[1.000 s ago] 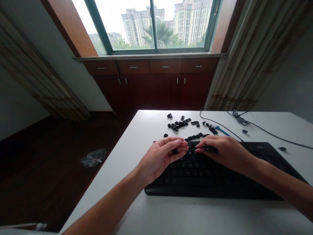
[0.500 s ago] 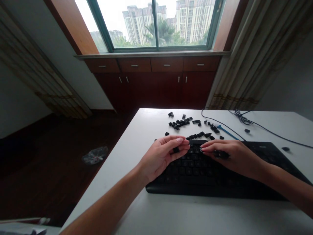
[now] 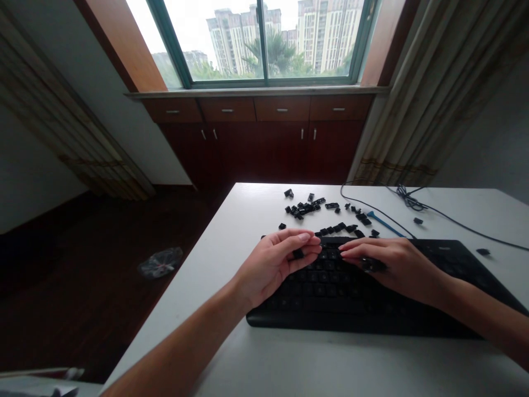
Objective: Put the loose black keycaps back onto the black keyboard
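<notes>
A black keyboard [image 3: 330, 306] lies on the white table with both hands over its upper rows. My left hand [image 3: 275, 262] is curled above its left part, thumb and fingertips drawn together. A small dark patch shows between those fingers; whether it is a held keycap or the keyboard behind cannot be told. My right hand [image 3: 397, 262] reaches in from the right, its fingers pinched together at the keys near the left fingertips. What they hold, if anything, is hidden. Dark shapes show under its curled fingers. Several loose black keycaps [image 3: 303, 208] lie behind the keyboard.
A blue stick-like tool [image 3: 384, 223] lies behind the keyboard, beside a black cable [image 3: 413, 203] that is partly bundled. Single keycaps lie toward the right. Clear plastic wrapping [image 3: 161, 263] is on the dark floor, left of the table edge [image 3: 177, 281].
The small pale piece at my right fingertips is no longer visible. My right fingers have shifted slightly over the keys. My left hand stays almost still.
</notes>
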